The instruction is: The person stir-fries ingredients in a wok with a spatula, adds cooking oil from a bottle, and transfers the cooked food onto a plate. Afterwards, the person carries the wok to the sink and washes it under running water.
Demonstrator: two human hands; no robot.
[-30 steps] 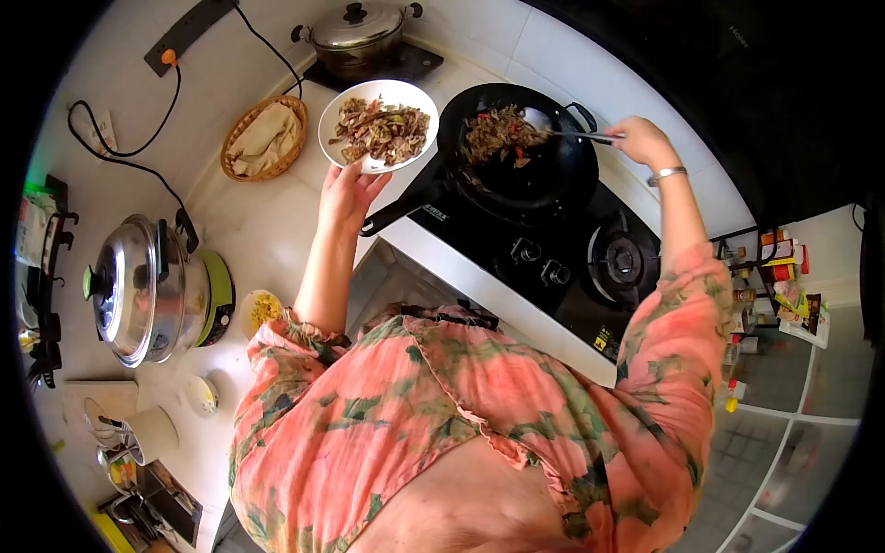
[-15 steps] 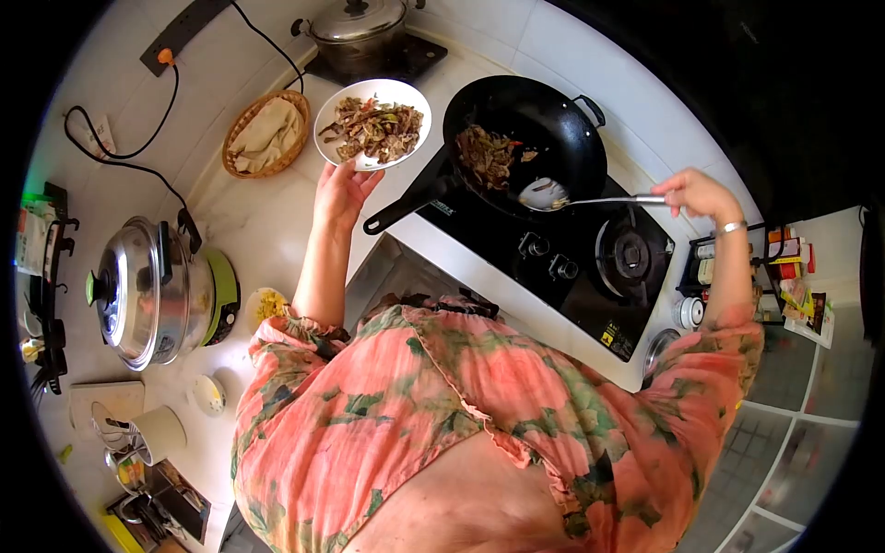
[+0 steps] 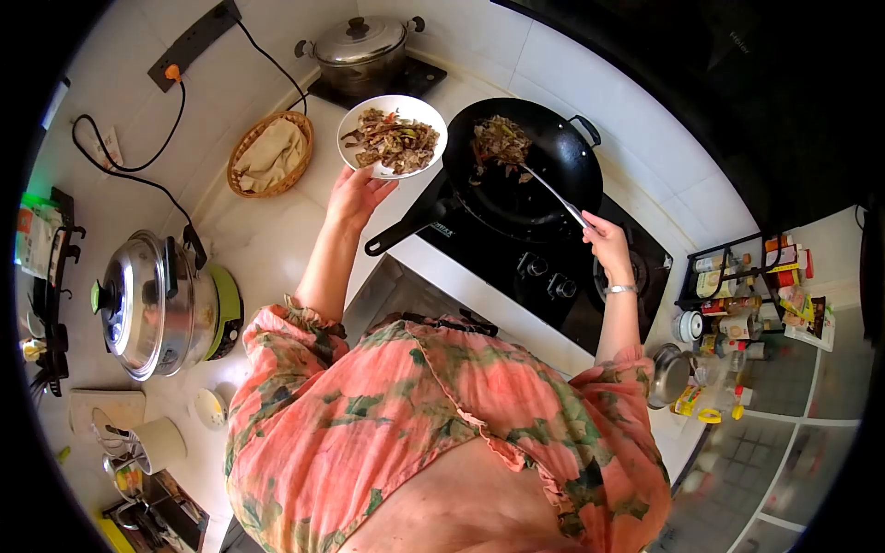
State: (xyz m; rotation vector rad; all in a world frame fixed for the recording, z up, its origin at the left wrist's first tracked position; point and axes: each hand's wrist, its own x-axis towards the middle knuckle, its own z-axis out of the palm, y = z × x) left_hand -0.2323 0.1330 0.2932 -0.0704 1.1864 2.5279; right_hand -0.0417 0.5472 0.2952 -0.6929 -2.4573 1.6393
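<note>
My left hand grips the near edge of a white plate, thumb over the rim. On the plate lies a heap of cooked brown meat with bits of green and red. The plate is held just left of a black wok on the stove. My right hand is closed around the handle of a metal spatula. Its head is hidden in the rest of the stir-fry on the wok's far left side. The wok's long handle points towards me, below the plate.
A lidded pot stands at the back, with a wicker basket holding a cloth near it. A steamer with a glass lid is on the left. Bottles and packets fill a rack on the right. The black stove has control knobs in front.
My right hand has swung left and inward, bringing the spatula from the wok's near side into the food. That food has shifted up and right. The plate has moved slightly right and down.
</note>
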